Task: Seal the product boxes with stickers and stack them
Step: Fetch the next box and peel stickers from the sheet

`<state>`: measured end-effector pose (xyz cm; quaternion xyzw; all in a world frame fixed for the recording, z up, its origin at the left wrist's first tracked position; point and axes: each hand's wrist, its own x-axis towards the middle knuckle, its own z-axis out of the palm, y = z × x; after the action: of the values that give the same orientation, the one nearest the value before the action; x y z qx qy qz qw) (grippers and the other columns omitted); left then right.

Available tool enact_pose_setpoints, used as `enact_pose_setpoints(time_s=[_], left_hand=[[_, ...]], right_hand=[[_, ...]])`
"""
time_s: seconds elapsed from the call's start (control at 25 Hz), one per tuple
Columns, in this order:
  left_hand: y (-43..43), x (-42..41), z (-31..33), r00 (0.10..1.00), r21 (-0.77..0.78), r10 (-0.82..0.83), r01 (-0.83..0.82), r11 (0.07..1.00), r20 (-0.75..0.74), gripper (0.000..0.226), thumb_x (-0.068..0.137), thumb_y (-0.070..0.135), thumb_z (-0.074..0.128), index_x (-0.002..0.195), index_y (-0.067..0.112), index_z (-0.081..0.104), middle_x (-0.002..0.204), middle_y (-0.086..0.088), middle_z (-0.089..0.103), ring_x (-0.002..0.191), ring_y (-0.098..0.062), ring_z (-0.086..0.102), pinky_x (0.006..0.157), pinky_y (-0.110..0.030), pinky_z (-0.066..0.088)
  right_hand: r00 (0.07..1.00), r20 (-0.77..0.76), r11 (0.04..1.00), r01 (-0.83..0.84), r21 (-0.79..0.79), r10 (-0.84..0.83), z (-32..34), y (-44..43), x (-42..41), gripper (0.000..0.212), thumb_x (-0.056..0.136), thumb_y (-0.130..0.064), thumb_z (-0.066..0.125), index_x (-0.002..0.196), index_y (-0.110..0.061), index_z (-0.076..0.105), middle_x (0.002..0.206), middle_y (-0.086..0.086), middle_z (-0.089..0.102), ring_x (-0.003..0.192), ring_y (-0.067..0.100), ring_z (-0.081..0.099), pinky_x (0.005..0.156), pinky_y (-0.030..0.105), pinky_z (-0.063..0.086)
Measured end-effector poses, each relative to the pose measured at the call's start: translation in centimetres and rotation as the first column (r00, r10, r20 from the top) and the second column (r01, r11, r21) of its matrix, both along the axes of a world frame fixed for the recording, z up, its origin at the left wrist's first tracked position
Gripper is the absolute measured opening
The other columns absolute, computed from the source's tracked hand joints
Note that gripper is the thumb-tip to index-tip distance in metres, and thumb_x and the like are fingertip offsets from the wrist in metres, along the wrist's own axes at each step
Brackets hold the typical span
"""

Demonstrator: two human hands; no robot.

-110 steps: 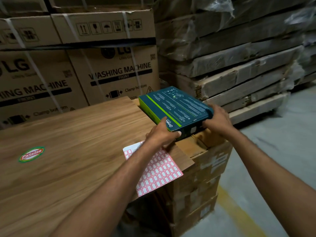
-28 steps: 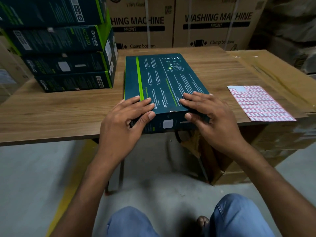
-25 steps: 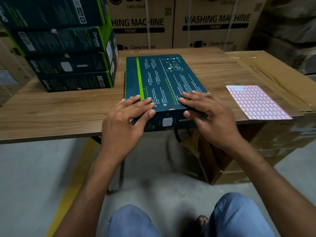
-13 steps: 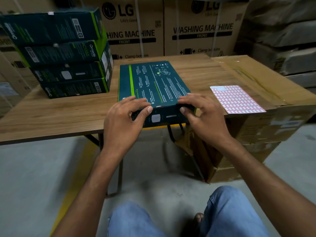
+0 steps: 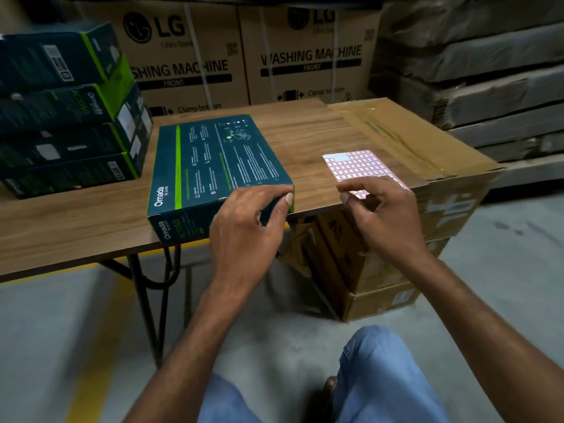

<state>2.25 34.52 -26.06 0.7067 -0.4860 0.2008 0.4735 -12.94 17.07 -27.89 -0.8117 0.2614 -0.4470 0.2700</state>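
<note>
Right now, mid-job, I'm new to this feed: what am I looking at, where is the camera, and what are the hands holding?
There is no machine here: a person works with bare hands. The single picture comes from a camera worn on the head, looking forward and down. On the wooden table lies one dark green product box, with a stack of similar boxes to its left and a sticker sheet to its right. The left hand grips the box's near right corner. The right hand hovers with curled fingers over the sheet's near edge; whether it already pinches a sticker cannot be told.
</note>
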Motion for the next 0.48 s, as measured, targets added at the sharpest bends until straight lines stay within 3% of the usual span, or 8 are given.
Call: enact_pose_setpoints(time_s=[0.28,0.48], left_hand=[[-1.3,-0.7,-0.4,0.997,0.017,-0.045,0.046,0.999,-0.061,0.015,0.101,0.028,0.071,0.111,0.021,0.08,0.106,0.012,0.077,0.098,-0.007,0.071,0.08,-0.035,0.057],[-2.1,-1.5,-0.9,0.985,0.036,-0.106,0.112,0.993,-0.135,0.015,0.101,0.029,0.071,0.112,0.023,0.08,0.106,0.015,0.077,0.097,-0.001,0.071,0.08,-0.036,0.06]], right_hand=[[1.0,0.001,0.998,0.027,0.054,-0.027,-0.4,-0.4,-0.2,0.019,0.094,-0.019,0.076,0.11,-0.03,0.079,0.11,-0.015,0.073,0.106,0.008,0.067,0.086,0.041,0.06],[0.99,-0.007,0.978,0.139,0.155,-0.139,-0.8,-1.8,-0.9,0.026,0.094,-0.017,0.074,0.108,-0.039,0.077,0.108,-0.027,0.067,0.105,0.009,0.068,0.089,0.044,0.061]])
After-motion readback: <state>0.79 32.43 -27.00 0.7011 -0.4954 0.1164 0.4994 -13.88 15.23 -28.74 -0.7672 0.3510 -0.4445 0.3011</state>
